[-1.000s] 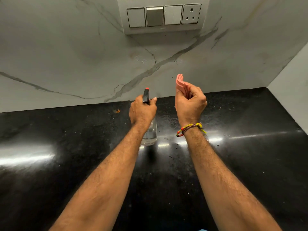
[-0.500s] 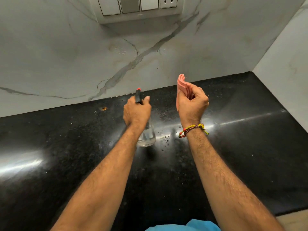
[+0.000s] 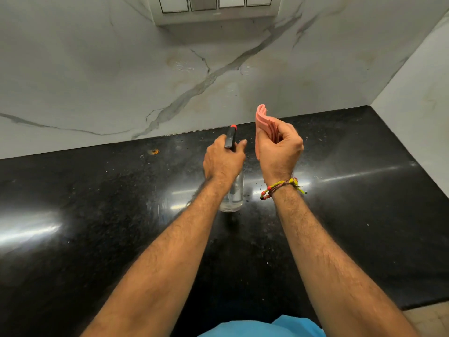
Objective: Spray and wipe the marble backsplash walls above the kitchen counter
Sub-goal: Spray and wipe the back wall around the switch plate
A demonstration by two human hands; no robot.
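My left hand (image 3: 222, 161) grips the neck of a clear spray bottle (image 3: 234, 194) with a black and red nozzle that points at the white marble backsplash (image 3: 97, 76). The bottle's base is just above or on the black counter (image 3: 97, 203); I cannot tell which. Beside it, my right hand (image 3: 279, 152) holds a folded pink cloth (image 3: 263, 120) upright, away from the wall. Wet spray marks show on the marble below the switch panel.
A switch and socket panel (image 3: 216, 8) juts from the wall at the top. A second marble wall (image 3: 422, 105) meets the backsplash in a corner on the right. A small orange speck (image 3: 153, 151) lies on the counter near the wall. The counter's front edge is at the lower right.
The view has tilted downward, so the switch panel has slid toward the top edge. Both hands keep their grips and stay side by side over the counter.
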